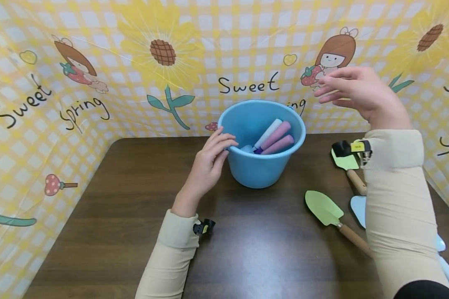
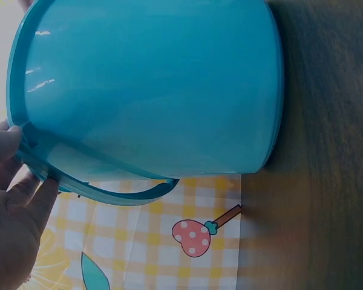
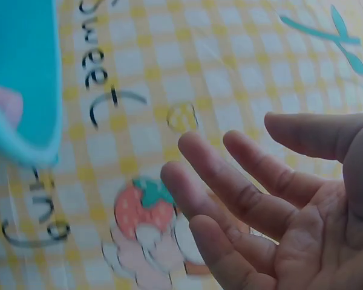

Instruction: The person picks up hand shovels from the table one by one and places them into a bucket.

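A blue bucket [image 1: 257, 172] stands upright on the table, with several handles sticking up inside: two pink handles [image 1: 275, 137] and a pale blue one [image 1: 267, 133]. My left hand [image 1: 209, 160] holds its rim at the left, thumb outside and fingers over the edge. In the left wrist view the bucket's handle [image 2: 118, 196] hangs beside those fingers. To the right of the bucket and above it, my right hand [image 1: 353, 93] is raised with fingers spread loosely and nothing in them. The right wrist view shows its palm and fingers apart from the bucket [image 3: 45, 121].
A green trowel [image 1: 323, 207] with a wooden handle lies right of the bucket. Farther right are a green spade-like tool [image 1: 346, 160] and a light blue tool [image 1: 358, 209], partly hidden by my right arm. A checked, printed backdrop [image 1: 247, 50] rises behind the table [image 1: 134, 199].
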The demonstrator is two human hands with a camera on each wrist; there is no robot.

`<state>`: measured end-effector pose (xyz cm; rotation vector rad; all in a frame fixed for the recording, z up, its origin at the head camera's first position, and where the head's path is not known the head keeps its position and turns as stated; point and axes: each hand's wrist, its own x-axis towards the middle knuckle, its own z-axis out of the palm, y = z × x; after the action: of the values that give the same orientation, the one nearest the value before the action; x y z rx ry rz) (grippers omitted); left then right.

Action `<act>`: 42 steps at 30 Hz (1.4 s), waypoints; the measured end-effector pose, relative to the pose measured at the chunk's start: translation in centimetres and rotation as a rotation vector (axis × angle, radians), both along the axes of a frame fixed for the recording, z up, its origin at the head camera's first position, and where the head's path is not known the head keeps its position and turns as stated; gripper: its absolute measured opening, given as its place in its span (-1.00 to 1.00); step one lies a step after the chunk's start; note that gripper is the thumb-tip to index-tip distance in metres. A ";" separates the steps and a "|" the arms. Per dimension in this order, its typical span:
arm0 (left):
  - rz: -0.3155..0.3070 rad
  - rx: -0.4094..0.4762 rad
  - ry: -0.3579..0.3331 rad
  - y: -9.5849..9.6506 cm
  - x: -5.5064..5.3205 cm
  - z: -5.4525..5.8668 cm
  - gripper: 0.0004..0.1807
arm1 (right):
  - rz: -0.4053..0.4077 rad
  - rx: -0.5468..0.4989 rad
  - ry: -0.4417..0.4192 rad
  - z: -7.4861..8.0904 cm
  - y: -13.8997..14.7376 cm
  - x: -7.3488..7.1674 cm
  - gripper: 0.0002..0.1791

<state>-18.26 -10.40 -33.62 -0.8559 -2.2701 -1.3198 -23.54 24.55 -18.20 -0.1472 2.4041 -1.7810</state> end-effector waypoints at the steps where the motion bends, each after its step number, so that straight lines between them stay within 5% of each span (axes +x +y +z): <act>1: 0.000 0.002 0.000 0.0 0.0 0.1 -0.73 | -0.019 -0.017 -0.004 -0.1 0.6 0.2 -0.78; 12: -0.011 0.021 0.011 -0.1 0.2 0.2 -0.73 | -0.112 -0.052 -0.119 -2.2 6.4 1.5 -0.87; 22: -0.025 0.026 0.011 0.0 0.1 0.2 -0.74 | 0.000 0.027 -0.248 -6.3 9.9 0.8 -0.73; 29: -0.026 0.029 0.016 0.1 0.1 0.1 -0.74 | 0.062 0.177 -0.337 -9.4 11.9 0.8 -0.74; 42: -0.026 0.032 0.009 0.1 0.0 0.1 -0.73 | -0.005 0.184 -0.484 -13.1 13.8 2.0 -0.63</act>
<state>-18.29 -10.30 -33.54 -0.8818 -2.2315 -1.3571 -21.55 38.33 -31.34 0.2790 2.1893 -1.3845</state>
